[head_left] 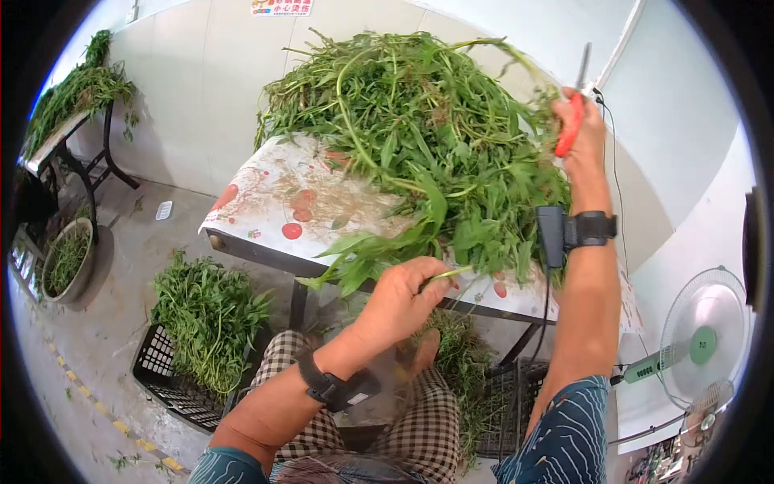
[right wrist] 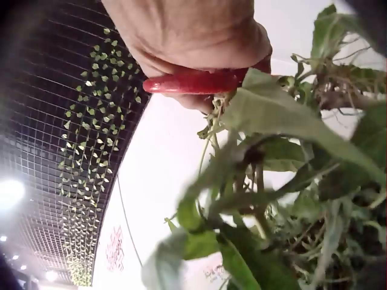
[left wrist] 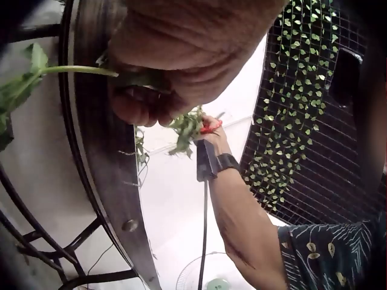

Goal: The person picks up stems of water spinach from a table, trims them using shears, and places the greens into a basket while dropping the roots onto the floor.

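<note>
In the head view my left hand (head_left: 401, 300), low by the table's front edge, pinches a leafy green stem (head_left: 449, 274) between thumb and fingers. The left wrist view shows that stem (left wrist: 78, 70) reaching out past the curled fingers. My right hand (head_left: 588, 133) is raised at the far right of the heap and grips scissors by their red handle (head_left: 570, 127), blade pointing up. Leafy stems (right wrist: 260, 163) hang right under this hand in the right wrist view. A big heap of leafy greens (head_left: 411, 105) covers much of the table (head_left: 266, 181) between the hands.
A black crate (head_left: 153, 355) of greens stands on the floor at left, and another crate (head_left: 516, 395) sits below the table at right. A fan (head_left: 701, 343) stands at far right. Further left are a basin (head_left: 76, 282) and a side table (head_left: 56, 145) with more greens.
</note>
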The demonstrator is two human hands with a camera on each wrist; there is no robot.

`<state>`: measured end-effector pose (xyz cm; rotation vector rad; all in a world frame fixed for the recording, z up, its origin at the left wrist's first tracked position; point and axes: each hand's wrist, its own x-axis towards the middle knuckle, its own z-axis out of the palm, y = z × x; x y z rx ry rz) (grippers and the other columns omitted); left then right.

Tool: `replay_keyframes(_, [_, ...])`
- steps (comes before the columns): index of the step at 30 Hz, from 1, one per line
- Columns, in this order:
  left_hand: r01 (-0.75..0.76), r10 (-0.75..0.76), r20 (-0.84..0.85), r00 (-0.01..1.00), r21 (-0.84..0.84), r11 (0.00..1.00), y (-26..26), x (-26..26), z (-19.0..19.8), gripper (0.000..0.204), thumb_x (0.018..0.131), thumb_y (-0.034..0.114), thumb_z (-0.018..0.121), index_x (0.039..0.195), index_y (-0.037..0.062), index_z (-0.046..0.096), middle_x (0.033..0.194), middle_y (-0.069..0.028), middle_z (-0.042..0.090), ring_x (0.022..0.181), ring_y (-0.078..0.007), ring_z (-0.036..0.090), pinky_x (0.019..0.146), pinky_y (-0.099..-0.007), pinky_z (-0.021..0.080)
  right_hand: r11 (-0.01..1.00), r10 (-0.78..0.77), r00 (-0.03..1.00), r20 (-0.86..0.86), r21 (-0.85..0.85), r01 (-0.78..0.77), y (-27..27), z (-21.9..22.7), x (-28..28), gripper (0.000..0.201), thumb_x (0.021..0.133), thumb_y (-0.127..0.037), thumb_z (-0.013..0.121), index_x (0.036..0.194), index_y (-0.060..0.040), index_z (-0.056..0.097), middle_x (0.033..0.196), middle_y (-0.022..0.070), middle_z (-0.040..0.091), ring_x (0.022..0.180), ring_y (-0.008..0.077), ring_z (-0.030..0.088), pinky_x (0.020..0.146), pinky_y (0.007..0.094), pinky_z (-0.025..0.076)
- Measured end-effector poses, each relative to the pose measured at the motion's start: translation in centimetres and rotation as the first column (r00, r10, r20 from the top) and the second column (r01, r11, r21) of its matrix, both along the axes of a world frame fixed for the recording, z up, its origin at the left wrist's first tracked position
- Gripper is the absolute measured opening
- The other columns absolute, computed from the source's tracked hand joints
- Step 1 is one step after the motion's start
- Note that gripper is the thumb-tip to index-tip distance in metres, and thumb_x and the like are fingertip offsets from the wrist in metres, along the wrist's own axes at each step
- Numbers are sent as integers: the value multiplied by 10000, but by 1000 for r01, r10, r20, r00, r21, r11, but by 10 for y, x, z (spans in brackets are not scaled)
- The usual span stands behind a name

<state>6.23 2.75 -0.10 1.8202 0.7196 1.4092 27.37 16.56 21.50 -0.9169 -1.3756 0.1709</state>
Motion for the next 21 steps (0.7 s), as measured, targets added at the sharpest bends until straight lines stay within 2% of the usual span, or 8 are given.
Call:
replay_keyframes(3, [-29,29,-39,999,-2,1000,-3,0,5,149,880,91,518,952,12,622,820,-65,615,749,-147,571,690,-269,457,986,52,991,-121,162,-32,-30,26,34,359,713,-38,661,1047,33,551,756,31,565,574,90,507,487,215,394])
replay_keyframes(6, [-51,47,-44,998,-106,993,-8,1,12,125,843,90,541,897,8,618,795,-110,614,743,-230,596,674,-311,463,898,79,966,-247,437,39,-53,23,50,369,704,-52,662,1043,25,538,765,37,566,573,91,507,480,221,390])
replay_keyframes(7, [-59,53,-47,997,-138,989,-10,2,14,118,830,90,549,878,6,617,786,-125,614,741,-257,605,669,-325,465,948,32,981,-191,317,31,-54,17,60,354,705,-49,658,1031,23,539,765,42,564,570,92,508,478,220,393])
replay_keyframes(9, [-43,39,-34,999,-143,989,-11,2,15,147,860,132,540,890,11,617,733,-68,584,643,-158,555,588,-277,447,998,-32,997,-71,55,36,-49,-7,80,324,708,-44,649,1007,18,541,766,50,562,565,95,511,476,219,399])
replay_keyframes(11, [-19,16,-24,1000,-117,993,-3,4,7,184,904,174,526,916,18,622,679,5,540,505,-53,492,454,-221,429,940,23,999,35,-342,-10,-62,-28,72,292,720,-21,628,997,13,544,776,63,556,552,100,512,460,215,414])
replay_keyframes(14, [-13,7,-48,999,-123,992,-1,1,9,207,907,195,523,912,8,612,742,-8,576,507,-62,504,454,-221,441,932,67,980,-185,-340,-127,-73,-44,75,316,723,-17,612,1026,16,527,795,74,555,548,122,526,444,224,434])
replay_keyframes(17, [-2,-7,-44,999,-207,978,-6,1,12,222,909,210,520,915,8,611,756,-14,586,509,-64,502,454,-215,443,948,140,926,-350,-222,-227,-81,-48,80,357,724,7,607,1066,14,504,815,73,561,555,142,548,419,222,426])
replay_keyframes(21, [25,-22,14,1000,-252,967,-6,4,13,237,911,221,516,924,5,610,767,-26,592,515,-69,503,456,-213,446,976,197,882,-429,1,-218,-89,-45,91,377,723,44,613,1077,10,489,849,79,572,573,164,570,443,216,444])
